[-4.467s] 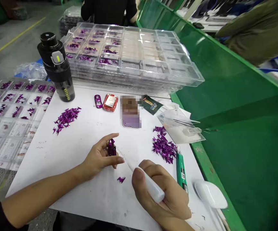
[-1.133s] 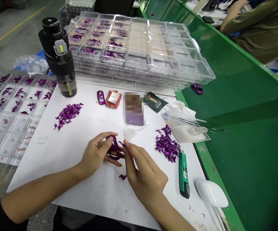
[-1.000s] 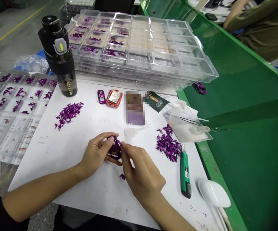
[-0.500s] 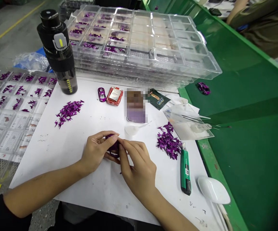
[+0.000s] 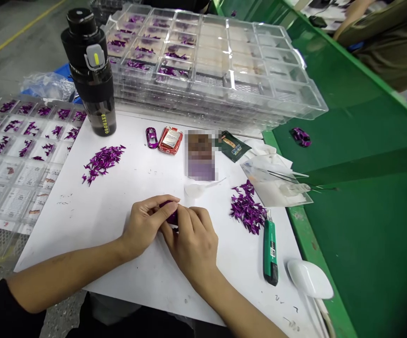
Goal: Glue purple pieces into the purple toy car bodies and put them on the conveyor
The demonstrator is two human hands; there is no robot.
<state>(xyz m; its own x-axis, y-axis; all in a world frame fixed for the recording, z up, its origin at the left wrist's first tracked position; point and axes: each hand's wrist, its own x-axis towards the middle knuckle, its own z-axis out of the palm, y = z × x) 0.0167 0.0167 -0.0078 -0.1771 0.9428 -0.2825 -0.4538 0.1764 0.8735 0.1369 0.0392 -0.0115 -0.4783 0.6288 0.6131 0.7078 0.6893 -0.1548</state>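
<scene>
My left hand (image 5: 145, 225) is closed around a purple toy car body (image 5: 172, 217), thumb on top. My right hand (image 5: 193, 239) presses its bent fingers against the near and right side of the same body. Most of the body is hidden by my fingers, and any small part between them cannot be made out. A heap of small purple pointed pieces (image 5: 247, 209) lies right of my hands, and another purple heap (image 5: 103, 162) lies farther off to the left. Beyond my hands, a small purple toy car shell (image 5: 151, 137) rests on the white tabletop (image 5: 111, 206).
A green utility knife (image 5: 270, 251) and a white computer mouse (image 5: 311, 278) lie at right. A black bottle (image 5: 92, 75) stands before stacked clear compartment trays (image 5: 217, 84). Another tray (image 5: 16, 173) is at left. A red packet (image 5: 170, 141) sits far side. Green bin (image 5: 358, 188) borders the right.
My right hand has shifted left and its fingers have curled in over the car body, which is now more covered. My left hand keeps its hold. The camera view has shifted slightly.
</scene>
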